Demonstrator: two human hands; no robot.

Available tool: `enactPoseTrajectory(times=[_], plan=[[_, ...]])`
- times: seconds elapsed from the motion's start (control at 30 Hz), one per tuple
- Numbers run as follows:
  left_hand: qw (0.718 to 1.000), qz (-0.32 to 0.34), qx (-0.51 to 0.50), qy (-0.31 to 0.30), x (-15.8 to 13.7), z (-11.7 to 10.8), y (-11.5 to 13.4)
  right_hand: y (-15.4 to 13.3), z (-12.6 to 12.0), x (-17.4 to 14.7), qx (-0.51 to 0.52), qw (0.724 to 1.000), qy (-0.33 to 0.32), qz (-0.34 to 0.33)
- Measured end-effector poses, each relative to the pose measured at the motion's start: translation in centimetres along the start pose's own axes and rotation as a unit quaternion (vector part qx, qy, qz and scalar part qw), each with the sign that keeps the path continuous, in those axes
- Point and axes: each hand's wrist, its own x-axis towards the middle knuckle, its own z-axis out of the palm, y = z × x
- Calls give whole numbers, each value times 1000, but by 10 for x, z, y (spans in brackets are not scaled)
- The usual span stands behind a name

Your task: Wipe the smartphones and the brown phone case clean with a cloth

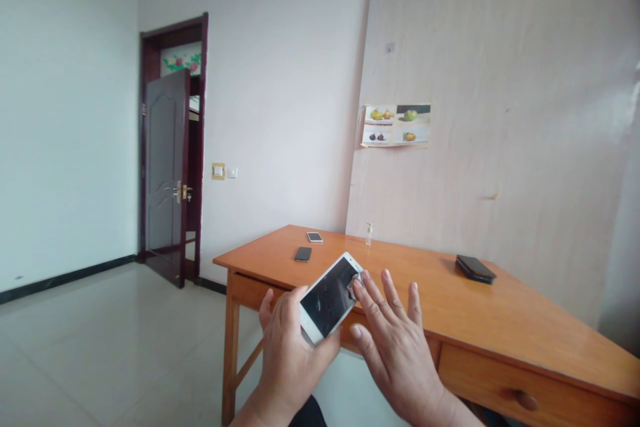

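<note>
A white smartphone [327, 300] with a dark screen is tilted up over the table's front edge. My left hand [293, 340] is closed around its lower left end, thumb along the near edge. On the screen's upper right part lies a small greyish crumpled piece [354, 285], perhaps cloth or tissue; its kind is not clear. My right hand [397, 340] has its fingers spread, with the index fingertip pressing that piece against the glass. The right thumb stands apart from the phone.
On the wooden table [420, 280] lie a dark phone [303, 254], a white-framed phone [315, 237] and a stack of dark flat devices [475, 268]. A small clear pump bottle [369, 235] stands near the back edge. A large board [480, 80] leans behind; a door [167, 173] stands ajar.
</note>
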Motion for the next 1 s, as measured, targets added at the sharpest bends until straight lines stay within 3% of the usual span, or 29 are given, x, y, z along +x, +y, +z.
enactPoseTrajectory(times=[0.2,0.37,0.43,0.57,0.63,0.83,1.0], plan=[[1000,-11,-5,-1,-1,0,0,-15,-3,-5,46,991,-18,-123],[1000,-8,-10,7,0,-3,1,0,-1,-1,5,1000,-7,6],[1000,-10,-10,8,0,-2,2,0,-1,-1,5,1000,-4,14],[1000,-13,-11,-16,-2,0,0,-15,-5,-5,41,994,-17,-103],[1000,-12,-12,-24,-3,0,0,-16,-6,-4,48,991,-19,-126],[1000,-2,-14,-8,-2,0,2,0,-3,5,-2,1000,8,29],[1000,1,-8,-17,-6,3,-2,-18,-5,-2,36,992,-11,-117]])
